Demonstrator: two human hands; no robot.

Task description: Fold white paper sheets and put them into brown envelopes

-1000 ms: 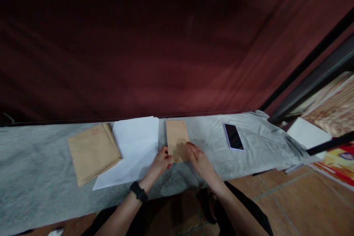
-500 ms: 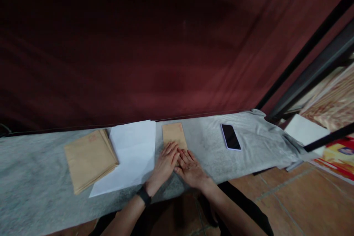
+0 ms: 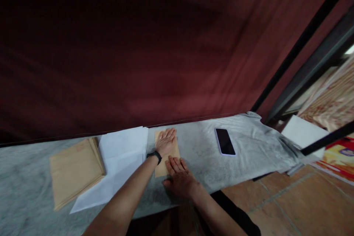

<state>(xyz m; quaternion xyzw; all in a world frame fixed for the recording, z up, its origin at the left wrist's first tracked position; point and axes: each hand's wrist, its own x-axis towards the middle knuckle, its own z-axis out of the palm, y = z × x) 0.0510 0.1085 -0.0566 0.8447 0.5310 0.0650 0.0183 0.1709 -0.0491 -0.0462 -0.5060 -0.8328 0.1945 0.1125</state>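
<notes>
A single brown paper envelope [image 3: 163, 162] lies flat on the grey cloth in front of me. My left hand [image 3: 166, 142], with a dark band on its wrist, rests flat on the envelope's far end, fingers pointing away. Across its near right corner lies my right hand [image 3: 181, 177], palm down with the fingers spread. Both hands are open and hide parts of the envelope. Left of it are white paper sheets [image 3: 124, 151]. A stack of brown envelopes [image 3: 74, 169] partly covers those sheets.
The grey cloth [image 3: 199, 147] covers a long narrow surface against a dark red curtain [image 3: 166, 62]. A phone [image 3: 225, 142] in a lilac case lies to the right. Black metal bars [image 3: 293, 55] slant at the right, beside a white box [image 3: 304, 132]. Tiled floor shows below.
My left hand has slid away from me to the envelope's far end. The right hand has come nearer to me, and the two hands are now apart. The view has shifted slightly.
</notes>
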